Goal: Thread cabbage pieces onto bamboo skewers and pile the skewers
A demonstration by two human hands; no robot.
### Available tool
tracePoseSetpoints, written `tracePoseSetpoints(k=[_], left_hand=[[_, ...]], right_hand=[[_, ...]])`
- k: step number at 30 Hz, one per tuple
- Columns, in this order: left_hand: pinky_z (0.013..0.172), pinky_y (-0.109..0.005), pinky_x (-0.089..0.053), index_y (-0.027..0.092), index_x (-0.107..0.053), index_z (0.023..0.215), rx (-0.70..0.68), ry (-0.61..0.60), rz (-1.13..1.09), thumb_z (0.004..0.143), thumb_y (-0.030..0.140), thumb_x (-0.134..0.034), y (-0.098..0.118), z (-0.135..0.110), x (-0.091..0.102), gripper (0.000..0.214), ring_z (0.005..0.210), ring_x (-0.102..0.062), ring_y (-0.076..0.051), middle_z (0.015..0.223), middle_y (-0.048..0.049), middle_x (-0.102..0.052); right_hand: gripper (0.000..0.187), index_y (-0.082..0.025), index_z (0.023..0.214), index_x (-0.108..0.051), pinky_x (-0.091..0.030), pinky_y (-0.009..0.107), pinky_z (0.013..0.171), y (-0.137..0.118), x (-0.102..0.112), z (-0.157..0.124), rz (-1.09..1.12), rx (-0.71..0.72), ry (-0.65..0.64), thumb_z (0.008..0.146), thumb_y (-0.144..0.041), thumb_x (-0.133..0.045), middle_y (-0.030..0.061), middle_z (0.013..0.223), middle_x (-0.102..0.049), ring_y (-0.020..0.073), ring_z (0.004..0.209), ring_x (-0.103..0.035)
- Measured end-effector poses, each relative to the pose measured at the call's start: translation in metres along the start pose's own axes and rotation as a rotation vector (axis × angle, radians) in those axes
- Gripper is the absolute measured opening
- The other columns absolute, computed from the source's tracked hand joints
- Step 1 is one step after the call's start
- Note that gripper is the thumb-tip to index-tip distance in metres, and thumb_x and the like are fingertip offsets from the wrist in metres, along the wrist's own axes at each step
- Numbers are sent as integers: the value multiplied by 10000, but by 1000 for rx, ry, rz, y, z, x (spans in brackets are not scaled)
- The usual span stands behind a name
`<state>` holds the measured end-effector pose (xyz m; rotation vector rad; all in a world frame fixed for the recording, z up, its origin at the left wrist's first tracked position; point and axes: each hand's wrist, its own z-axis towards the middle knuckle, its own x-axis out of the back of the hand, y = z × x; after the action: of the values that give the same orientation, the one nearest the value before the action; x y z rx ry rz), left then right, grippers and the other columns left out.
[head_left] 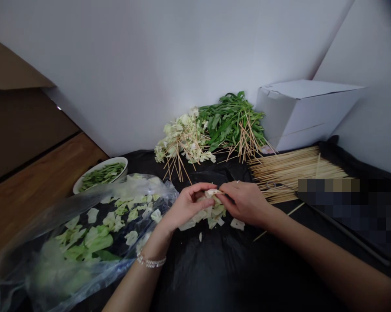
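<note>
My left hand [189,203], with a beaded bracelet at the wrist, is closed on a pale piece of cabbage leaf [211,193]. Against that leaf, my right hand [247,200] pinches a thin bamboo skewer [219,193], most of which is hidden by the fingers. Below both hands lie more cut cabbage pieces [215,216] on a black plastic sheet [208,268]. A single cabbage scrap [237,224] sits just under my right hand.
Behind are skewered cabbage [182,130] and skewered leafy greens [228,119]. Loose bamboo skewers [289,169] lie right, before a white box [309,112]. At left are a clear plastic bag [29,242] with cabbage leaves, a white bowl [76,187] of cut greens, and a cardboard box [16,130].
</note>
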<state>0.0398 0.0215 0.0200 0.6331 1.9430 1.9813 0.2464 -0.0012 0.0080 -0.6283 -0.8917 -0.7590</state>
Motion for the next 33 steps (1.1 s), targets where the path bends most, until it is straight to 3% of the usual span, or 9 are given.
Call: tracePoseSetpoints(k=[3, 8, 11, 14, 18, 25, 30, 33], left_hand=[[803, -323, -527, 179, -711, 1000, -15, 78, 53, 829, 353, -672, -1, 2, 0, 247, 849, -675, -186, 964, -67, -736], [812, -316, -518, 181, -706, 1020, -125, 111, 244, 769, 305, -740, -3, 2, -2, 282, 881, -666, -192, 976, -67, -738], [800, -307, -509, 187, -728, 969, -173, 171, 370, 817, 292, -691, -4, 2, -5, 188, 852, -659, -184, 917, -53, -739], [757, -300, -515, 175, -714, 951, -139, 168, 275, 842, 305, -656, -6, 2, -8, 180, 797, -656, -174, 877, -49, -729], [773, -302, -526, 167, -666, 1021, -70, 100, 66, 771, 309, -734, -7, 3, -13, 295, 836, -667, -176, 957, -64, -723], [684, -236, -493, 164, -610, 860, -8, 128, -114, 669, 257, -819, -7, 4, -16, 298, 705, -623, -110, 819, 0, -680], [622, -235, -456, 163, -609, 818, -32, 118, -33, 725, 277, -757, -8, 5, -15, 209, 636, -578, -104, 785, -7, -665], [605, -249, -434, 171, -613, 780, -70, 104, 210, 790, 264, -671, -5, 2, -11, 111, 625, -558, -123, 739, -9, -649]], right_hand=[[324, -174, 803, -590, -308, 282, 609, 0, 0, 1, -1, -1, -19, 990, -309, -362, 46, 748, -670, 151, 673, -582], [312, -169, 803, -583, -290, 277, 598, 0, -3, 1, -29, -12, -23, 989, -311, -377, 42, 740, -665, 154, 673, -590], [307, -169, 822, -582, -298, 276, 607, -1, -2, 1, -4, 4, -44, 995, -323, -381, 40, 756, -669, 156, 694, -602], [292, -173, 836, -576, -304, 274, 613, -2, -1, 1, 30, 10, -63, 994, -326, -384, 35, 775, -672, 155, 701, -606], [266, -173, 858, -572, -295, 273, 602, -1, -2, 1, 30, -15, -41, 990, -294, -375, 36, 770, -672, 151, 688, -605], [280, -183, 949, -545, -261, 268, 561, 0, -4, 0, 67, -46, -73, 1011, -354, -332, 31, 776, -684, 149, 662, -612], [183, -178, 943, -538, -234, 275, 535, -2, -4, 2, 12, -36, -177, 978, -242, -370, 37, 737, -670, 157, 642, -611], [154, -188, 917, -540, -232, 282, 533, -3, -5, 1, -59, 28, -212, 941, -147, -393, 40, 736, -663, 156, 645, -595]])
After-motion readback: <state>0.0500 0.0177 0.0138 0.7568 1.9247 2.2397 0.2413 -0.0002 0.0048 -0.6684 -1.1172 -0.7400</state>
